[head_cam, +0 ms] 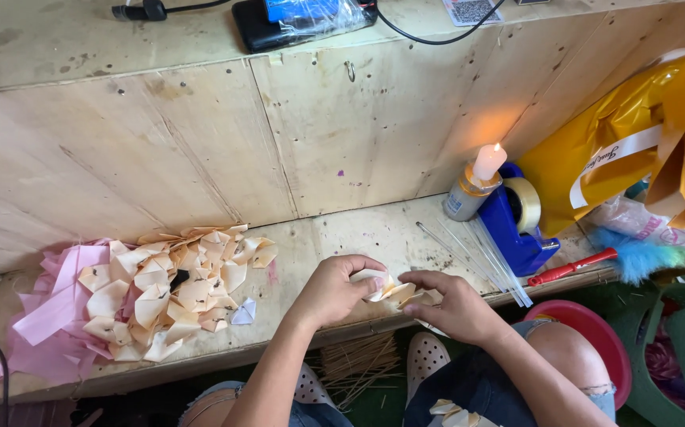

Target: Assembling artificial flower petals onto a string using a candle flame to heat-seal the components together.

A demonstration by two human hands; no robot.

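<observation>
My left hand (334,289) and my right hand (449,304) meet over the front edge of a low plywood shelf (334,237). Both pinch a small cluster of folded cream ribbon petals (394,291) held between the fingertips. To the left lies a pile of the same folded cream petals (172,289), resting partly on loose pink ribbon strips (54,304). A single pale folded piece (243,312) lies apart beside the pile.
A lit candle (488,162) stands on a can beside a blue tape dispenser (516,217). Clear thin sticks (481,253), a red-handled tool (570,267), a blue feather duster (647,257), gold bags (635,134) and a red bowl (596,336) sit right. Thin sticks (358,368) lie below.
</observation>
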